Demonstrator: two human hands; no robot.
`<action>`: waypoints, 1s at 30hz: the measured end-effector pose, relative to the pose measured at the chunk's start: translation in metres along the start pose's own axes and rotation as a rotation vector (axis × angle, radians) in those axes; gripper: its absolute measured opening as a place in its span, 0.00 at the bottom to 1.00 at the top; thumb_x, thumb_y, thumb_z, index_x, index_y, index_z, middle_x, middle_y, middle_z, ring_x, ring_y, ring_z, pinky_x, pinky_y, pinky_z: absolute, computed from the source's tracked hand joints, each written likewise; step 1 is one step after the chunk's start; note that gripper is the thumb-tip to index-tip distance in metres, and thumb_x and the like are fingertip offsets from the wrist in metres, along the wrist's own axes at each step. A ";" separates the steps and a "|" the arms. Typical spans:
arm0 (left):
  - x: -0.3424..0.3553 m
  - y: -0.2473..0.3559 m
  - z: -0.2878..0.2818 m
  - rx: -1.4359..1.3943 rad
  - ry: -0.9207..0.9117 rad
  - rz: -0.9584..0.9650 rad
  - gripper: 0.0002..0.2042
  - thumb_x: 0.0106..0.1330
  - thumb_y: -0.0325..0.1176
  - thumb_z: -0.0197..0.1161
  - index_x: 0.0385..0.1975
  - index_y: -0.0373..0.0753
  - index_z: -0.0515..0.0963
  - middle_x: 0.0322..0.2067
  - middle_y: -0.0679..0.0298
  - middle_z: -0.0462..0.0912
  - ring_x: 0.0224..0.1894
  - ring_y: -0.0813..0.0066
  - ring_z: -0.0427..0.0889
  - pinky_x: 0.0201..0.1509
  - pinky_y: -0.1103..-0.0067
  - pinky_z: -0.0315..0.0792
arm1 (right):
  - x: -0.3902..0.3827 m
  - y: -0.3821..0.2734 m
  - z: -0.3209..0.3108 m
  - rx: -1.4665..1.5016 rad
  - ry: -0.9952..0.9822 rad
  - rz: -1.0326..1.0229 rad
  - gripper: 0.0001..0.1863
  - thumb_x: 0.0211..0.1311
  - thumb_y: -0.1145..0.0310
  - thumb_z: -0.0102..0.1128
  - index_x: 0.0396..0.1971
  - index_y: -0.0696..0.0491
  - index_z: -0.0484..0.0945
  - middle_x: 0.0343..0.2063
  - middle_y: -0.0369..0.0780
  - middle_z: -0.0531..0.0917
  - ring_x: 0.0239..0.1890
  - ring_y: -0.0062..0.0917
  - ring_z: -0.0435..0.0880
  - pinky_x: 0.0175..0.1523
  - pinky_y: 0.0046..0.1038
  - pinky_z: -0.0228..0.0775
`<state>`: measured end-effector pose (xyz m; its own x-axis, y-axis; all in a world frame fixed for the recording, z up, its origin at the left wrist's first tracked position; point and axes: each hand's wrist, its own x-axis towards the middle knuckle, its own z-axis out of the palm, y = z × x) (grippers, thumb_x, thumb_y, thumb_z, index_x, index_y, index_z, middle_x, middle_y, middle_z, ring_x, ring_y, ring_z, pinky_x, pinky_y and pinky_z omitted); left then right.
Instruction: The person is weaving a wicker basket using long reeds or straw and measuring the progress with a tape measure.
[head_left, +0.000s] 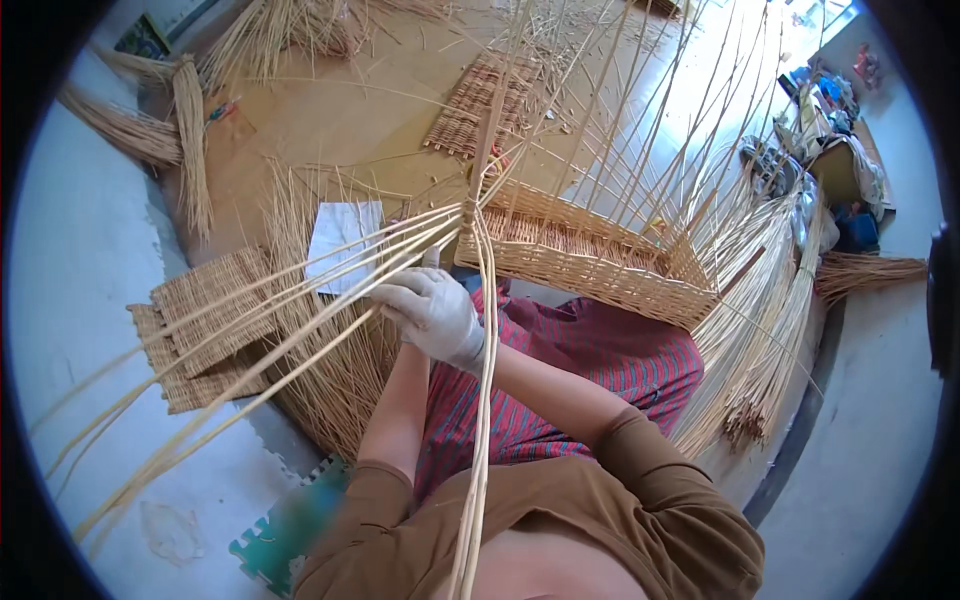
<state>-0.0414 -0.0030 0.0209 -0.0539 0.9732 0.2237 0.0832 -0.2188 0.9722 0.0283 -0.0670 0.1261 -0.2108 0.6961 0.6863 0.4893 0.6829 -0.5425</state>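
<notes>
Head view: basket (pixel 592 268), littered tan floor (pixel 300 120)

Gloved right hand (pixel 435 315), fingers bent at pale rods (pixel 300 348) fanning leftward from one corner of a long rectangular wicker basket (pixel 590 262); left forearm (pixel 392 425) alongside, its far end hidden behind the right hand. Second strand of rods (pixel 484 390) running toward the lower edge. Striped cloth (pixel 650 365) below the basket. At left, overlapping woven panels (pixel 215 295); at right, a thick pale sheaf (pixel 770 320); beyond, brown floor (pixel 370 115).
</notes>
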 end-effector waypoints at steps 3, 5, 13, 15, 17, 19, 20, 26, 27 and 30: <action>-0.005 -0.002 -0.001 0.053 -0.062 0.018 0.07 0.64 0.27 0.64 0.40 0.36 0.77 0.34 0.63 0.78 0.39 0.68 0.77 0.48 0.73 0.75 | -0.004 -0.005 -0.004 -0.074 0.077 -0.006 0.18 0.43 0.69 0.72 0.38 0.49 0.80 0.33 0.38 0.80 0.37 0.34 0.82 0.40 0.35 0.74; -0.005 0.001 0.002 0.087 -0.104 0.035 0.08 0.64 0.27 0.63 0.41 0.36 0.76 0.35 0.61 0.78 0.40 0.67 0.77 0.48 0.72 0.75 | -0.010 0.003 0.005 -0.041 0.083 0.028 0.18 0.43 0.70 0.72 0.37 0.49 0.79 0.33 0.38 0.80 0.37 0.33 0.82 0.40 0.35 0.74; 0.000 0.001 0.020 0.249 -0.245 0.073 0.10 0.65 0.26 0.60 0.46 0.35 0.75 0.39 0.57 0.78 0.44 0.64 0.77 0.49 0.71 0.74 | 0.021 0.016 -0.002 -0.059 -0.020 -0.103 0.16 0.47 0.66 0.65 0.40 0.45 0.79 0.35 0.34 0.79 0.39 0.32 0.80 0.43 0.35 0.71; 0.008 0.000 0.028 0.285 -0.287 0.084 0.11 0.66 0.26 0.59 0.47 0.35 0.75 0.40 0.56 0.78 0.45 0.63 0.77 0.50 0.71 0.74 | 0.019 0.033 0.003 0.028 -0.147 -0.102 0.15 0.50 0.64 0.66 0.40 0.45 0.79 0.34 0.35 0.79 0.37 0.33 0.79 0.44 0.36 0.70; 0.036 0.001 0.043 0.327 -0.314 0.095 0.12 0.66 0.26 0.58 0.48 0.35 0.75 0.41 0.55 0.78 0.47 0.62 0.77 0.50 0.71 0.74 | 0.026 0.049 0.002 0.046 -0.323 -0.003 0.12 0.58 0.65 0.62 0.41 0.49 0.79 0.34 0.36 0.79 0.40 0.32 0.80 0.46 0.33 0.70; 0.049 0.003 0.062 0.349 -0.369 0.112 0.12 0.66 0.26 0.57 0.49 0.35 0.75 0.42 0.54 0.78 0.48 0.61 0.77 0.51 0.71 0.74 | 0.033 0.061 0.026 0.895 0.300 0.369 0.05 0.61 0.78 0.56 0.37 0.55 0.74 0.30 0.37 0.78 0.35 0.25 0.79 0.44 0.28 0.72; 0.062 -0.001 0.065 0.371 -0.385 0.108 0.13 0.66 0.26 0.57 0.50 0.35 0.74 0.43 0.54 0.78 0.48 0.61 0.77 0.51 0.70 0.74 | 0.054 0.059 0.025 1.083 0.572 0.253 0.08 0.61 0.87 0.47 0.38 0.60 0.72 0.32 0.38 0.77 0.37 0.22 0.77 0.48 0.25 0.72; 0.046 -0.013 0.043 0.495 -0.488 0.090 0.15 0.67 0.26 0.54 0.53 0.35 0.74 0.46 0.50 0.79 0.51 0.58 0.77 0.52 0.70 0.74 | 0.024 0.023 -0.003 0.510 0.115 0.429 0.03 0.57 0.79 0.52 0.27 0.55 0.72 0.21 0.44 0.76 0.25 0.36 0.78 0.35 0.33 0.71; 0.032 -0.007 0.031 0.507 -0.508 0.096 0.15 0.67 0.26 0.54 0.53 0.35 0.74 0.46 0.50 0.79 0.52 0.58 0.77 0.52 0.69 0.74 | -0.010 0.018 0.016 0.571 0.127 0.403 0.06 0.57 0.82 0.52 0.26 0.54 0.73 0.18 0.40 0.73 0.25 0.32 0.77 0.33 0.30 0.69; 0.026 -0.006 0.014 0.544 -0.532 0.103 0.16 0.68 0.26 0.52 0.55 0.35 0.73 0.48 0.48 0.79 0.53 0.56 0.77 0.53 0.69 0.74 | -0.034 0.011 -0.003 0.281 -0.189 0.195 0.05 0.50 0.72 0.64 0.26 0.51 0.76 0.21 0.42 0.78 0.28 0.42 0.79 0.34 0.38 0.70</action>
<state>-0.0293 0.0245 0.0202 0.4551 0.8831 0.1139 0.5475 -0.3785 0.7463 0.0434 -0.0840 0.0985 -0.3020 0.8294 0.4700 0.2904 0.5496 -0.7833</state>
